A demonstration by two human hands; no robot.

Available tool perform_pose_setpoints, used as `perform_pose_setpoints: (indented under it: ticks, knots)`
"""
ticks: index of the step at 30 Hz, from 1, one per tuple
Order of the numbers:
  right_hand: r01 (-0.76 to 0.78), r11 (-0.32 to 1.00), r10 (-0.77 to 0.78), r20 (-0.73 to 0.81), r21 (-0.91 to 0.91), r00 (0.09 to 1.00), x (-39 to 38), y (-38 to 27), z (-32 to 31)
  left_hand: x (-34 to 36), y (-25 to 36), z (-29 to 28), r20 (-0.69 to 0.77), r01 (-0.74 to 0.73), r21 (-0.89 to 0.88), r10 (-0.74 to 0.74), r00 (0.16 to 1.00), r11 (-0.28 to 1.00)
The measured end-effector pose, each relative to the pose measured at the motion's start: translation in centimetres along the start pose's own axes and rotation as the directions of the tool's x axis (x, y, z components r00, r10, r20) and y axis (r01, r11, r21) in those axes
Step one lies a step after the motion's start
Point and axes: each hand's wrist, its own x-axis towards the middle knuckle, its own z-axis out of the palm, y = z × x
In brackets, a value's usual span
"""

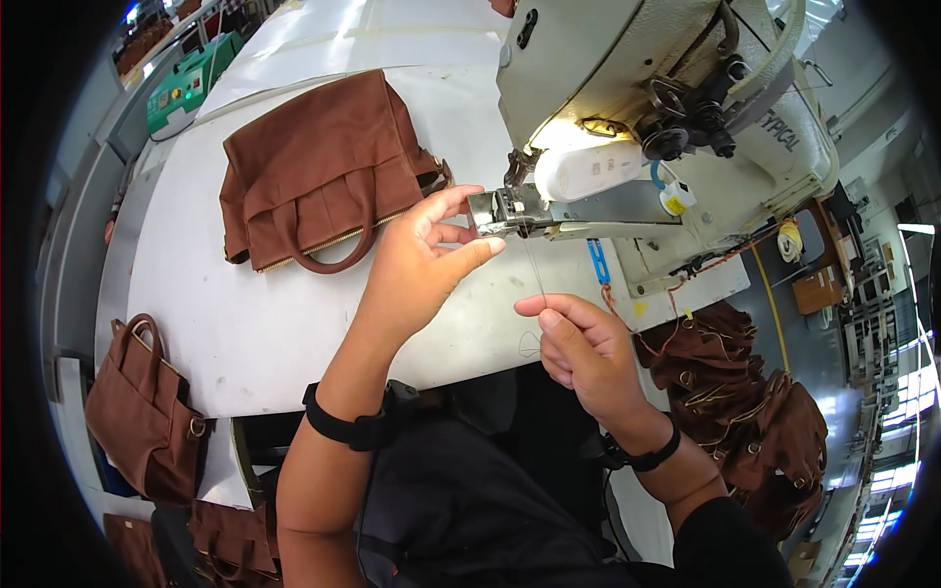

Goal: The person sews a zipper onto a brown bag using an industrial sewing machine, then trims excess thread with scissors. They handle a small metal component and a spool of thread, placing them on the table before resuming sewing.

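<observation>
My left hand grips the metal tip of the sewing machine's narrow arm, thumb on the near side and fingers on the far side. My right hand is closed in a pinch on a thin thread. That thread runs up from between thumb and forefinger to the underside of the arm's tip, and a loose loop of it shows left of the hand. Above the arm is the sewing machine head, its lamp lit. A brown handbag with a zipper and handles lies on the white table, left of my left hand.
A second brown handbag stands at the left, below the white table's edge, with more bags under it. Several brown bags are heaped at the right. Blue snips lie beside the machine. A green device stands far left.
</observation>
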Motion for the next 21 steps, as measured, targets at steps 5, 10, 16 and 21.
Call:
perform_pose_setpoints:
  ticks: [5,10,16,21]
  knots:
    - [0.013,1.000,-0.013,-0.004,-0.010,1.000,0.0,0.0,-0.1,0.1,-0.2,-0.2,-0.025,-0.021,0.051,0.022,0.999,0.999]
    - [0.010,1.000,-0.010,0.005,-0.008,1.000,-0.1,0.0,-0.5,0.1,0.3,-0.5,-0.005,0.023,0.072,-0.023,1.000,0.997]
    - [0.014,1.000,-0.014,0.018,-0.001,1.000,-0.1,0.0,-0.9,0.4,0.2,-0.6,0.011,0.023,0.087,-0.024,1.000,0.996]
    - [0.021,1.000,-0.021,0.027,0.014,0.999,0.0,0.3,-1.0,0.7,-0.6,-1.0,0.013,-0.052,0.161,0.051,0.999,0.986]
